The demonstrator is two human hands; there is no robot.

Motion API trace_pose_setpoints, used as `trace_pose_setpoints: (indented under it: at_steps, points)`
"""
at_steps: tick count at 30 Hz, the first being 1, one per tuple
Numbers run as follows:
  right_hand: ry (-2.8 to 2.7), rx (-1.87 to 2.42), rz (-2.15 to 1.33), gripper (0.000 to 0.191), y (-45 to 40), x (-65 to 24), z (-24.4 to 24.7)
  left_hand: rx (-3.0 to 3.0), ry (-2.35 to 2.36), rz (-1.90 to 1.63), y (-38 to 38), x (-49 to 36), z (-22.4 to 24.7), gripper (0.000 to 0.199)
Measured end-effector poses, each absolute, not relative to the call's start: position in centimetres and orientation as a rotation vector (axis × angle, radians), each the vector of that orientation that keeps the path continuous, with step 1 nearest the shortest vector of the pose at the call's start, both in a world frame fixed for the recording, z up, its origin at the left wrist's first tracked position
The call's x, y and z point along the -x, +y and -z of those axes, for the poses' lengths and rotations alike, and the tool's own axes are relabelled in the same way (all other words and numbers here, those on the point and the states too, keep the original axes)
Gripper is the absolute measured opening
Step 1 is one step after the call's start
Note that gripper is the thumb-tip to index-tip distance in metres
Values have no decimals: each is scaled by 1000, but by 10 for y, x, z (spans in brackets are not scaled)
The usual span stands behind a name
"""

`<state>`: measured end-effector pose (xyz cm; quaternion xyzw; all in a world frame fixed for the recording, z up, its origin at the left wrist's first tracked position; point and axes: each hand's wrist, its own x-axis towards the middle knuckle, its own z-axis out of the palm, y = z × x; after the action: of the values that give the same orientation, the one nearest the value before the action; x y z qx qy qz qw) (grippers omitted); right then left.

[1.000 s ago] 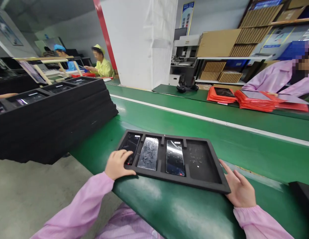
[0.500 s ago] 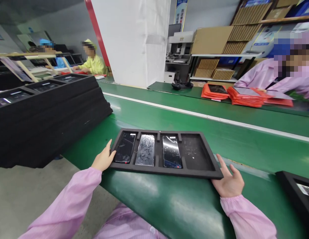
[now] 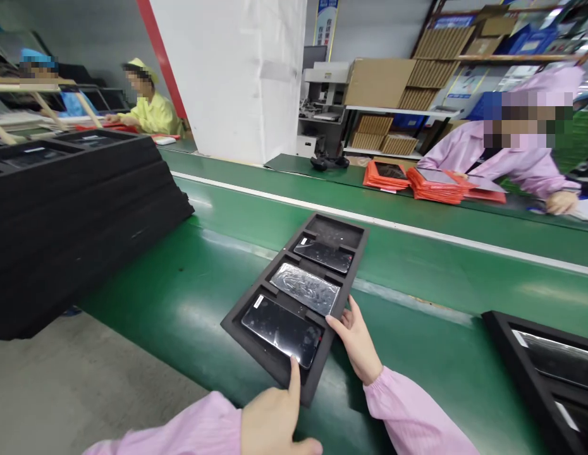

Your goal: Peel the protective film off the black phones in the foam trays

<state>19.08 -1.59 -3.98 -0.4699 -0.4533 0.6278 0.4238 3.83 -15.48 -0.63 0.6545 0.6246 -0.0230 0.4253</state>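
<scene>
A black foam tray (image 3: 233, 319) lies slantwise on the green work surface. Its nearest pocket holds a dark phone (image 3: 282, 328) with a small white label. Beside that sits a phone in crinkled clear film (image 3: 306, 287), then another dark phone (image 3: 325, 254). The far pocket (image 3: 336, 232) has no phone in it. My left hand (image 3: 270, 420) stretches its index finger to the lower edge of the nearest phone, with the thumb apart and nothing held. My right hand (image 3: 358, 344) grips the tray's right side, thumb on the rim and the other fingers partly hidden.
A tall stack of black foam trays (image 3: 85, 221) stands at the left. Another black tray with phones (image 3: 497, 328) lies at the right edge. Across the white strip (image 3: 393, 224), orange-red packets (image 3: 386, 177) sit near a co-worker in pink (image 3: 516, 148).
The tray has turned so its phone-free pocket points away from me. My left hand has left the tray's left end for the nearest phone; my right hand has closed on the side.
</scene>
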Motion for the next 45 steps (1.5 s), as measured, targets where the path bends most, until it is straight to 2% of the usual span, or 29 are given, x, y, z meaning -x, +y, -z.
trace_pose_setpoints:
  at_steps: [3, 6, 8, 12, 15, 17, 19, 22, 25, 31, 36, 41, 45]
  points:
    - [-1275, 1195, -1632, 116, 0, -211, 35, -1771, 1337, 116, -138, -56, -5, 113]
    - [-1393, 1255, -1616, 108, 23, -240, 30, -1905, 877, 23, -116, -46, -18, 100]
    - [-1506, 1280, -1585, 99, 39, -260, 26, -1921, 733, -92, -100, -29, -30, 92]
    - [-1784, 1307, -1579, 78, 65, -282, 15, -1897, 1173, -589, -57, 27, -50, 64]
    - [-2018, 1377, -1574, 77, 78, -278, 4, -1879, 1676, -864, -17, 78, -43, 58]
    - [-2234, 1364, -1424, 75, 86, -269, -2, -1803, 2025, -670, 6, 107, -31, 59]
    - [-2479, 1328, -1136, 72, 93, -257, -6, -1726, 2151, -539, 23, 127, -19, 65]
    - [-2658, 1318, -778, 69, 102, -236, -4, -1671, 2204, -403, 38, 140, -6, 71]
    - [-2683, 1309, -638, 68, 107, -213, 3, -1678, 2224, -313, 43, 139, 3, 73]
    - [-2708, 1348, -396, 63, 98, -186, 6, -1902, 2085, -241, 38, 135, 15, 47]
    - [-2656, 1362, -37, 48, 65, -140, -16, -1919, 2036, -185, 39, 142, 12, 47]
    - [-2790, 1172, -217, 37, 45, -84, -10, -1918, 1989, -169, 39, 148, 3, 46]
    - [-2718, 1166, -26, 32, 45, -73, 12, -1934, 2011, -211, 34, 146, -3, 44]
